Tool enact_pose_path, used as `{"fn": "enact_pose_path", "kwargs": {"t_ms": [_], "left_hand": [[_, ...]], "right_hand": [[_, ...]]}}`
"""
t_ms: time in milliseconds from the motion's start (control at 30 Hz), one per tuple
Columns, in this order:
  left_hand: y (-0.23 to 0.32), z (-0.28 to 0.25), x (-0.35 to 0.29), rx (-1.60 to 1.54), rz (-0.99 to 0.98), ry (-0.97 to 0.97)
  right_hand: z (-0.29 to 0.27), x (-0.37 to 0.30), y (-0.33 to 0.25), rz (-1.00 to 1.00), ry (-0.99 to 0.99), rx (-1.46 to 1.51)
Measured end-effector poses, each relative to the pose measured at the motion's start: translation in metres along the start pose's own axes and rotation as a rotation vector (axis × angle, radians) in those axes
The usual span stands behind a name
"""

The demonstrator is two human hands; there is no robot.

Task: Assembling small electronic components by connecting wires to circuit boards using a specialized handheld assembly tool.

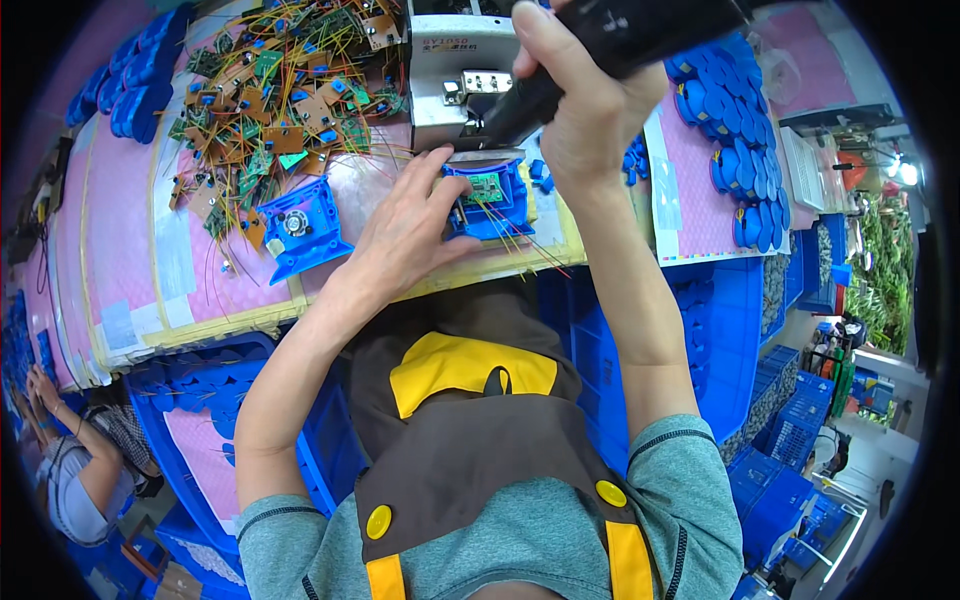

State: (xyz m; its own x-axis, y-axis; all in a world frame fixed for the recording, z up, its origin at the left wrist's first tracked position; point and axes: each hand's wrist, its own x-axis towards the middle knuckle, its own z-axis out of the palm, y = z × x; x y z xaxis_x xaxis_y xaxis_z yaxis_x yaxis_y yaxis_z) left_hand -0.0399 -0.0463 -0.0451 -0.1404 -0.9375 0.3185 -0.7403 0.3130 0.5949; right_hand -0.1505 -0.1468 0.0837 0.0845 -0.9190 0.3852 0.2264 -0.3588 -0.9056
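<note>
My right hand [595,115] is wrapped round a black electric screwdriver [640,35], tilted with its narrow end down by the front of a grey metal screw feeder [436,85]. My left hand [405,220] steadies a blue plastic housing [512,215] at the table's near edge, thumb and fingers set about its left side. Inside that housing lies a small green circuit board [485,187], with red and yellow wires trailing toward me. The screwdriver's tip is hard to make out against the feeder. Left of my left hand sits another blue housing [325,232] holding a round speaker [294,224].
A heap of wired circuit boards [285,100] covers the table's far left. Stacked blue housings [740,150] stand at the right, more [140,80] at far left. Blue crates [720,330] flank my lap below the edge. Another person's arm [90,455] shows at lower left.
</note>
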Motion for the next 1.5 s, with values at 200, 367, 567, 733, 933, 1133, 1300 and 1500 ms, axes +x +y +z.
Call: {"fn": "enact_pose_path", "kwargs": {"t_ms": [200, 367, 567, 733, 933, 1133, 1300, 1500], "left_hand": [[0.001, -0.002, 0.000, -0.015, -0.015, 0.011], [0.002, -0.002, 0.001, -0.010, -0.019, 0.000], [0.003, -0.002, 0.003, -0.016, -0.044, -0.024], [0.002, -0.003, 0.001, -0.042, -0.067, -0.049], [0.006, -0.002, 0.001, -0.004, -0.023, -0.020], [0.017, -0.021, -0.006, 0.039, 0.000, -0.003], [0.027, -0.087, -0.022, 0.489, -0.095, -0.138], [0.004, -0.102, -0.048, 0.610, -0.266, -0.284]], "right_hand": [[-0.023, -0.030, 0.022, -0.138, -0.155, 0.011], [-0.023, -0.038, 0.028, -0.080, -0.160, 0.000], [-0.023, -0.038, 0.032, -0.104, -0.181, 0.015], [-0.021, -0.038, 0.038, -0.107, -0.249, -0.050], [-0.024, -0.043, 0.035, -0.115, -0.242, -0.070], [-0.026, -0.037, 0.036, -0.062, -0.211, 0.016], [-0.046, 0.020, 0.011, -0.154, -0.107, -0.042], [-0.073, 0.098, 0.071, -0.338, 0.083, -0.570]]}}
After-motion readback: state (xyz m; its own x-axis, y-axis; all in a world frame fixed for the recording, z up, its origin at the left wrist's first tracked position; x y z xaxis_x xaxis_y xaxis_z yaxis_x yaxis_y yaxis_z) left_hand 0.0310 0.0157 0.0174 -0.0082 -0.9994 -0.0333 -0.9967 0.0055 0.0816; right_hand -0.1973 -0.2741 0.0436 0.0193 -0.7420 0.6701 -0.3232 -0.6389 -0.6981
